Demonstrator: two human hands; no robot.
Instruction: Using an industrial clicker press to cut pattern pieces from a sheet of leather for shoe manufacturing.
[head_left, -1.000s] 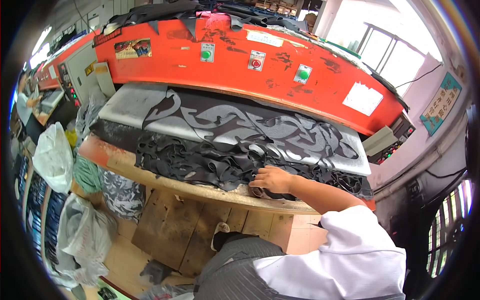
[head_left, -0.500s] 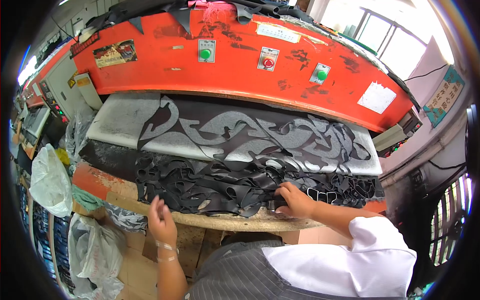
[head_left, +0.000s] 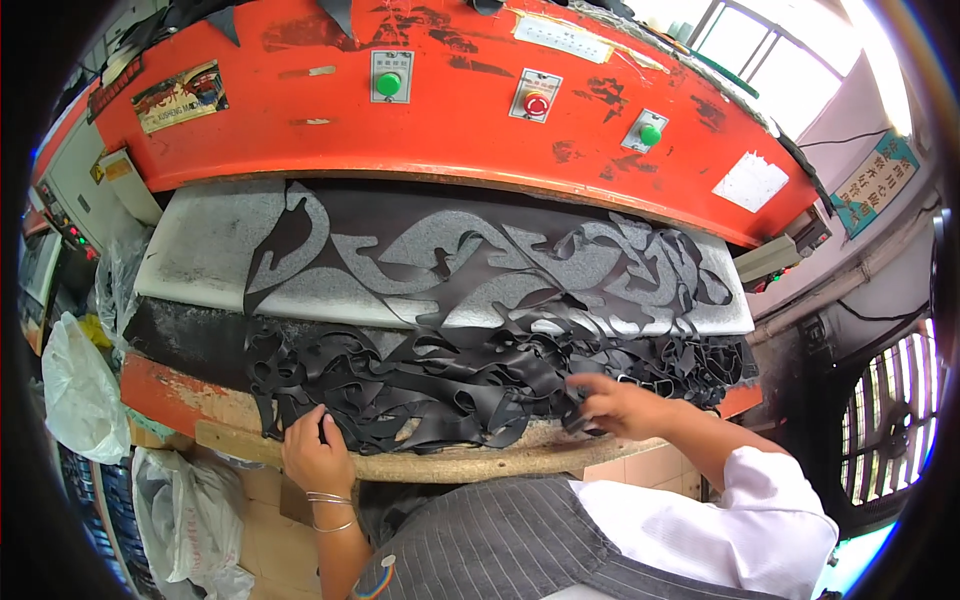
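Note:
A heap of black, leather-like offcut strips [head_left: 430,380] lies tangled along the front of the machine bed. My left hand [head_left: 318,455] is at the heap's near left edge, thumb and fingers closed on a dark strip. Toward the right of the heap, my right hand [head_left: 628,408] reaches in from the right, its fingers bent round a black strip end; the fingertips are partly hidden. Behind the heap, a dark cut-out sheet [head_left: 470,280] with curved openings rests on the white cutting pad [head_left: 205,235].
An orange press beam [head_left: 450,120] with green buttons and a red button spans above the pad. A wooden strip [head_left: 480,462] edges the bed in front of me. Metal cutting dies [head_left: 715,365] sit at the heap's right end. Plastic bags [head_left: 85,390] hang at the left.
My left hand has moved from raised and open down to the heap's edge and closed there. My right hand has shifted slightly right, and my view has tilted a little.

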